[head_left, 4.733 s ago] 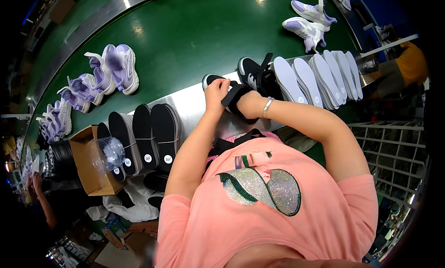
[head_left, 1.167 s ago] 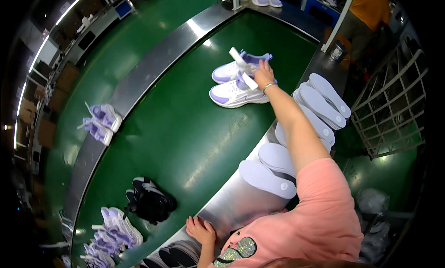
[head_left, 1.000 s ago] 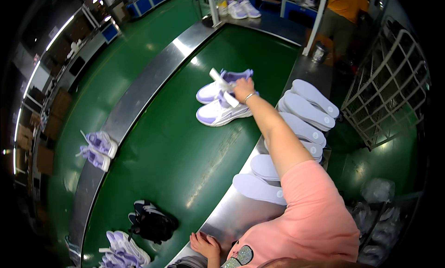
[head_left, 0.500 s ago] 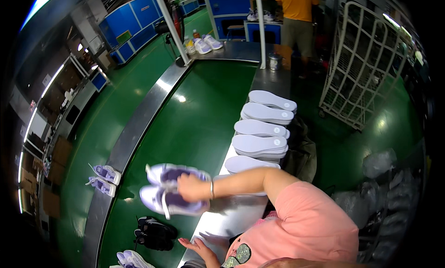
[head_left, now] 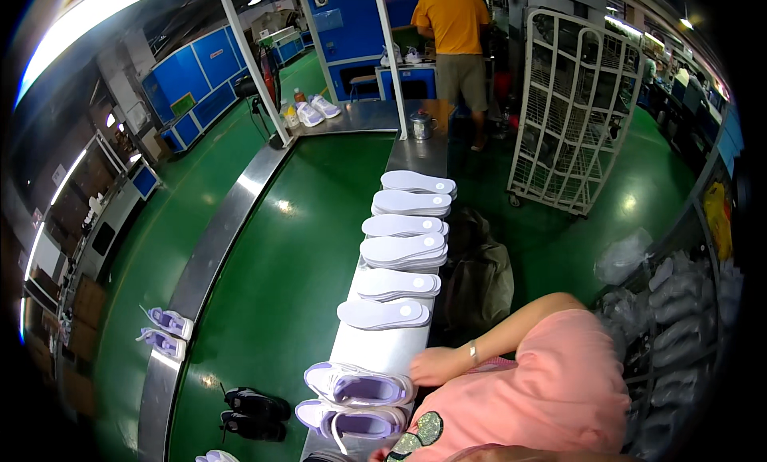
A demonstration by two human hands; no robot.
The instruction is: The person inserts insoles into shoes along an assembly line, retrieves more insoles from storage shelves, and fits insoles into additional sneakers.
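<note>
Here's your white-and-lilac pair [head_left: 359, 388], set on the near stretch of the metal ledge [head_left: 382, 344], toes left; your right hand [head_left: 435, 367] is at the far shoe's heel, fingertips hard to make out, so gripping or released, I can't tell; your left hand [head_left: 379, 456] is a mere sliver at the near edge, its hold unreadable; left of that, a pale shoe [head_left: 216, 456] is mostly cut off.

- I count 6 insole stacks [head_left: 403, 250]
- 2 lilac shoes [head_left: 367, 389] near me
- 2 far-side shoes [head_left: 168, 321]
- 2 black shoes [head_left: 256, 402]
- 2 poles [head_left: 391, 61]
- 1 cart [head_left: 563, 115]
</note>
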